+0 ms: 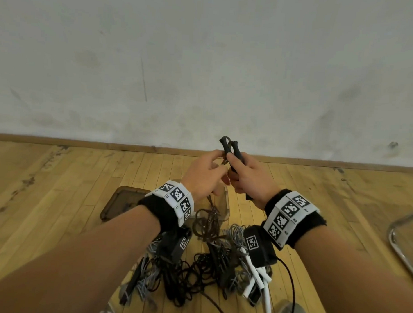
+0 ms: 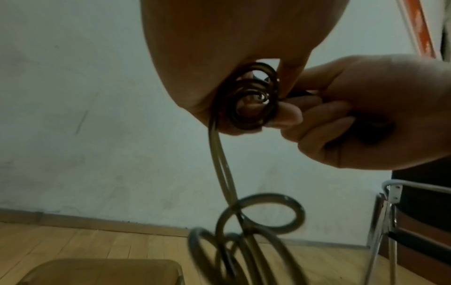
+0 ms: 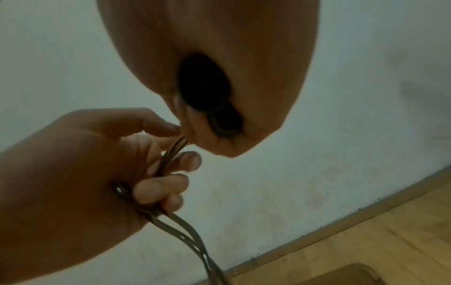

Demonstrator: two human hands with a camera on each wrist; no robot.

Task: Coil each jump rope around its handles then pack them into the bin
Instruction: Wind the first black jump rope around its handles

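My right hand (image 1: 243, 175) grips two black handles (image 1: 231, 149) of a dark jump rope, side by side and pointing up. In the right wrist view their butt ends (image 3: 202, 84) show below my palm. My left hand (image 1: 208, 169) pinches the doubled rope (image 3: 171, 156) just beside the handles. A few turns (image 2: 253, 98) lie around the handles in the left wrist view. The loose rest of the rope (image 1: 208, 223) hangs down in loops (image 2: 258, 216) over the clear bin (image 1: 226, 205) on the floor.
A brown lid (image 1: 119, 203) lies left of the bin. A tangled pile of other jump ropes (image 1: 192, 275), some with white handles (image 1: 259, 282), sits on the wooden floor near my feet. A metal chair frame (image 1: 401, 242) stands at the right. The wall is close ahead.
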